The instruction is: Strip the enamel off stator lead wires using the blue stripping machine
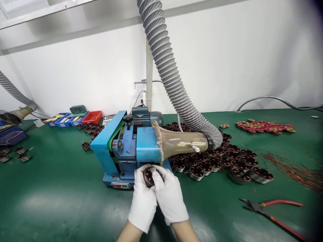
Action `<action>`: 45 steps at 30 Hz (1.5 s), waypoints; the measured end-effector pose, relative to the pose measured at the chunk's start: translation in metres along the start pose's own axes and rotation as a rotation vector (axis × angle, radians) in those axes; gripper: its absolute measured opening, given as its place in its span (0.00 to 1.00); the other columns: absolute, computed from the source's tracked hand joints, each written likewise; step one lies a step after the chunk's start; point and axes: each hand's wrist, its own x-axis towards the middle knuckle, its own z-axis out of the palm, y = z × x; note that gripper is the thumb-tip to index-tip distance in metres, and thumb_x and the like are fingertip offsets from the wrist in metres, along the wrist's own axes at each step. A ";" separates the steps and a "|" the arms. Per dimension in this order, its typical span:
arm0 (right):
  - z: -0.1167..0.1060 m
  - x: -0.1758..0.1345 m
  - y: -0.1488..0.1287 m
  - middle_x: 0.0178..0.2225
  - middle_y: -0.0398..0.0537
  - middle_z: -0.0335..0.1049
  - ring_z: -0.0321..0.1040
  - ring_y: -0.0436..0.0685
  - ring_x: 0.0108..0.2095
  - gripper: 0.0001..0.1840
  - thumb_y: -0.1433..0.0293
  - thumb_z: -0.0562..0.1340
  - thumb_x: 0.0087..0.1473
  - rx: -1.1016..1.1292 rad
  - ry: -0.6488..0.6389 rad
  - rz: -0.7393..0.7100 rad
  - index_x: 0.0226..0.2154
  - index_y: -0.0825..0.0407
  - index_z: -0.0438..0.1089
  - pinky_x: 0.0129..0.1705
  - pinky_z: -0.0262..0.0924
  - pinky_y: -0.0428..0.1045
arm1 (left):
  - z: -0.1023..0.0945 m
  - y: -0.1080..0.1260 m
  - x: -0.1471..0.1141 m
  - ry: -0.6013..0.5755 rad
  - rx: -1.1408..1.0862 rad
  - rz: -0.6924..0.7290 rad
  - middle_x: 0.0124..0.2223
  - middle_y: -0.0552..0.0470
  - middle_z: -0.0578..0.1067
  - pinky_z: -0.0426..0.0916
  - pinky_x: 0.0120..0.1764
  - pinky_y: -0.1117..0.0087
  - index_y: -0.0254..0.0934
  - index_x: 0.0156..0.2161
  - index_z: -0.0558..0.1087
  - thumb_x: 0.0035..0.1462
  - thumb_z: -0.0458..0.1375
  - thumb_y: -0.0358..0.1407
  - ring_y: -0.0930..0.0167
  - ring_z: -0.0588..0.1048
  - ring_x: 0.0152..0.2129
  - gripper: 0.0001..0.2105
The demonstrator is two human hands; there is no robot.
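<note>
A round motor stator (148, 177) with a black face and copper windings is held between both hands, just in front of the blue belt-driven machine (148, 144). My left hand (142, 200), in a white glove, is wrapped round its left side and underside. From the right, my gloved right hand (170, 193) grips the same part, with thumb and fingertips at its face and rim. Thin copper wire ends hang below the stator. Whether the right fingertips also pinch a wire is hidden.
A clear funnel (183, 143) joins the machine to a grey hose (169, 64). Many stators (239, 164) crowd the right. Cutting pliers (262, 206), copper wire scraps (295, 169) and pink rings (264, 127) lie farther right. A red bin (92, 117) stands behind left.
</note>
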 end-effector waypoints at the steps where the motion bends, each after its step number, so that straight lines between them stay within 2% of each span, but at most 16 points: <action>1: 0.000 0.001 -0.001 0.34 0.54 0.76 0.70 0.63 0.37 0.18 0.68 0.50 0.52 -0.003 -0.007 0.006 0.34 0.54 0.74 0.40 0.63 0.57 | 0.000 0.001 0.001 0.002 -0.010 -0.004 0.43 0.48 0.69 0.64 0.47 0.67 0.39 0.43 0.63 0.48 0.54 0.29 0.70 0.71 0.39 0.15; 5: -0.002 -0.005 -0.003 0.32 0.55 0.75 0.70 0.63 0.35 0.17 0.69 0.50 0.52 -0.011 -0.012 0.008 0.33 0.55 0.74 0.38 0.64 0.56 | -0.002 0.001 -0.005 0.005 -0.031 -0.026 0.42 0.49 0.71 0.64 0.47 0.67 0.39 0.43 0.63 0.48 0.54 0.29 0.70 0.72 0.38 0.15; 11: -0.003 -0.031 0.004 0.31 0.52 0.74 0.69 0.60 0.32 0.15 0.67 0.50 0.53 0.027 0.048 -0.170 0.33 0.52 0.72 0.37 0.63 0.55 | -0.013 -0.007 -0.028 -0.019 -0.080 0.010 0.44 0.50 0.71 0.63 0.47 0.68 0.40 0.43 0.64 0.45 0.58 0.31 0.68 0.70 0.43 0.17; 16: 0.001 -0.016 0.005 0.32 0.55 0.74 0.69 0.63 0.35 0.17 0.67 0.50 0.52 0.035 0.030 -0.052 0.32 0.55 0.73 0.40 0.62 0.59 | -0.008 -0.009 -0.012 -0.010 -0.071 -0.036 0.44 0.50 0.71 0.62 0.49 0.67 0.40 0.44 0.64 0.47 0.55 0.29 0.69 0.70 0.42 0.16; 20: 0.002 0.000 0.002 0.32 0.55 0.75 0.69 0.64 0.35 0.17 0.67 0.50 0.52 0.044 0.004 0.008 0.31 0.55 0.73 0.43 0.59 0.61 | 0.001 -0.007 0.000 0.019 -0.050 -0.019 0.42 0.50 0.71 0.63 0.47 0.67 0.40 0.43 0.65 0.47 0.56 0.28 0.70 0.71 0.39 0.15; 23: 0.000 -0.003 0.003 0.32 0.55 0.75 0.69 0.64 0.35 0.17 0.67 0.50 0.52 0.061 -0.005 0.019 0.31 0.55 0.73 0.43 0.59 0.60 | 0.002 -0.002 -0.004 0.036 -0.044 -0.022 0.42 0.50 0.71 0.63 0.47 0.67 0.39 0.42 0.65 0.47 0.56 0.27 0.70 0.72 0.39 0.15; 26: -0.005 -0.019 0.007 0.32 0.54 0.73 0.69 0.62 0.34 0.15 0.66 0.50 0.53 0.076 0.010 -0.017 0.31 0.54 0.71 0.39 0.61 0.57 | -0.005 0.001 -0.016 0.010 -0.073 -0.066 0.41 0.51 0.73 0.65 0.46 0.68 0.40 0.42 0.66 0.42 0.60 0.27 0.68 0.72 0.40 0.18; 28: -0.012 -0.031 0.010 0.31 0.51 0.72 0.68 0.59 0.33 0.13 0.66 0.50 0.54 0.086 -0.053 -0.142 0.32 0.52 0.69 0.36 0.62 0.54 | -0.014 0.000 -0.025 -0.002 -0.097 -0.128 0.39 0.51 0.74 0.68 0.41 0.68 0.39 0.39 0.68 0.41 0.62 0.30 0.67 0.73 0.38 0.16; 30: -0.022 -0.040 0.012 0.31 0.49 0.70 0.67 0.58 0.34 0.11 0.66 0.52 0.54 0.051 -0.163 -0.258 0.31 0.49 0.69 0.35 0.61 0.52 | -0.024 -0.002 -0.033 -0.016 -0.085 -0.176 0.34 0.50 0.75 0.70 0.35 0.67 0.39 0.34 0.69 0.44 0.61 0.35 0.66 0.75 0.32 0.09; 32: -0.033 -0.044 0.013 0.29 0.47 0.67 0.65 0.57 0.33 0.10 0.66 0.54 0.53 0.037 -0.240 -0.275 0.26 0.49 0.69 0.33 0.59 0.50 | -0.033 -0.004 -0.041 -0.032 -0.018 -0.144 0.30 0.51 0.73 0.70 0.30 0.68 0.39 0.30 0.69 0.45 0.60 0.38 0.67 0.74 0.28 0.07; 34: -0.042 -0.043 0.013 0.23 0.44 0.64 0.63 0.54 0.27 0.13 0.65 0.56 0.52 0.140 -0.256 -0.181 0.19 0.50 0.66 0.29 0.57 0.48 | -0.039 -0.003 -0.050 -0.047 0.053 -0.079 0.29 0.54 0.72 0.69 0.29 0.69 0.40 0.30 0.68 0.39 0.63 0.36 0.69 0.73 0.26 0.10; 36: -0.047 -0.040 0.011 0.18 0.41 0.60 0.58 0.51 0.22 0.17 0.62 0.57 0.51 0.395 -0.215 -0.003 0.16 0.51 0.63 0.25 0.55 0.46 | -0.041 0.002 -0.058 -0.047 0.089 -0.030 0.30 0.56 0.70 0.69 0.28 0.71 0.41 0.30 0.68 0.32 0.66 0.32 0.71 0.71 0.24 0.16; 38: -0.047 -0.037 0.005 0.17 0.39 0.60 0.56 0.49 0.19 0.17 0.58 0.60 0.49 0.695 -0.159 0.229 0.17 0.51 0.64 0.23 0.54 0.45 | -0.041 0.007 -0.065 -0.041 0.105 -0.014 0.32 0.56 0.70 0.68 0.29 0.72 0.41 0.34 0.67 0.31 0.65 0.29 0.72 0.71 0.25 0.20; 40: -0.042 -0.037 -0.004 0.18 0.41 0.66 0.60 0.50 0.20 0.15 0.57 0.65 0.43 0.905 -0.207 0.405 0.21 0.52 0.70 0.25 0.57 0.46 | -0.038 0.010 -0.068 -0.024 0.129 0.036 0.36 0.54 0.70 0.69 0.32 0.71 0.41 0.40 0.66 0.33 0.63 0.28 0.70 0.72 0.29 0.23; 42: -0.033 -0.039 -0.013 0.23 0.45 0.71 0.65 0.53 0.25 0.16 0.60 0.70 0.34 0.967 -0.287 0.467 0.25 0.54 0.74 0.30 0.60 0.48 | -0.034 0.010 -0.069 -0.018 0.154 0.147 0.41 0.50 0.69 0.69 0.38 0.69 0.41 0.44 0.64 0.36 0.61 0.26 0.67 0.72 0.36 0.26; 45: -0.021 -0.040 -0.023 0.24 0.47 0.73 0.66 0.54 0.27 0.15 0.63 0.73 0.28 0.968 -0.241 0.467 0.21 0.54 0.76 0.32 0.61 0.48 | -0.027 0.007 -0.069 -0.034 0.164 0.327 0.41 0.50 0.68 0.68 0.40 0.67 0.42 0.45 0.63 0.38 0.59 0.23 0.66 0.71 0.38 0.26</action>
